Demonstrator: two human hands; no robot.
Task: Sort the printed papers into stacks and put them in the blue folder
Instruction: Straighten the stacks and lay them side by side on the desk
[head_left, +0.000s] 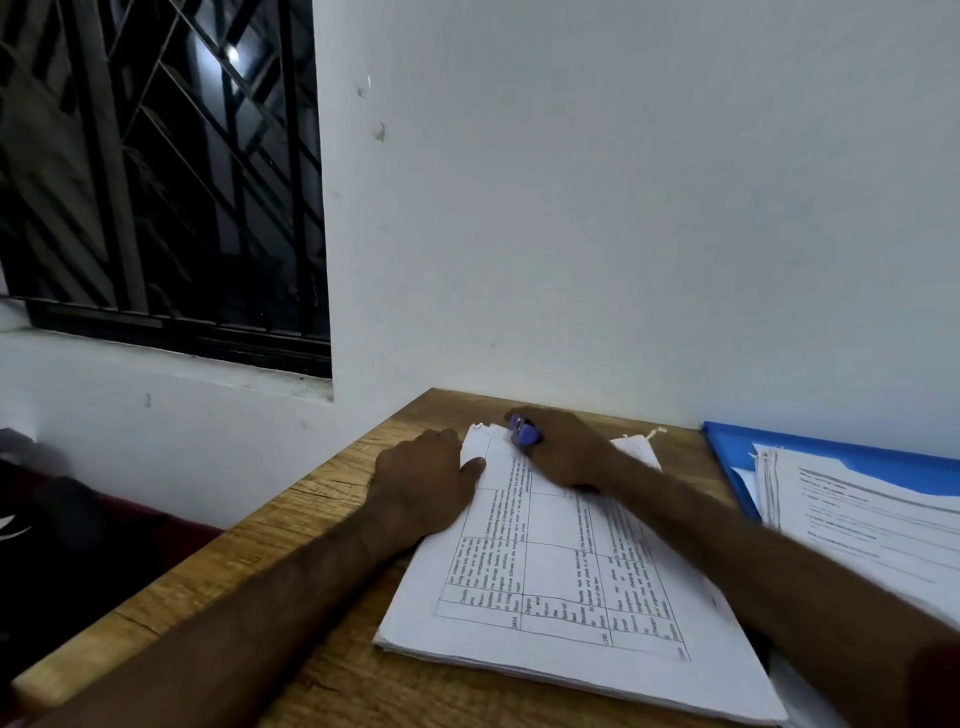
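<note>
Paper stack (571, 587): laid on the tabletop (291, 597), long axis running away from the person, far end held under both hands.
Left hand (421, 483): far left edge is gripped, thumb on top.
Right hand (566, 452): closed round a small blue tool (523, 431), possibly a stapler.
Blue folder (831, 447): set right of the right hand, which is the nearer.

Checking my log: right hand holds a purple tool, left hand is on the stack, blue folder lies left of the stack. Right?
No: the head view shows the blue folder right of the stack. The rest holds: right hand holds the purple tool, left hand is on the stack.
</note>
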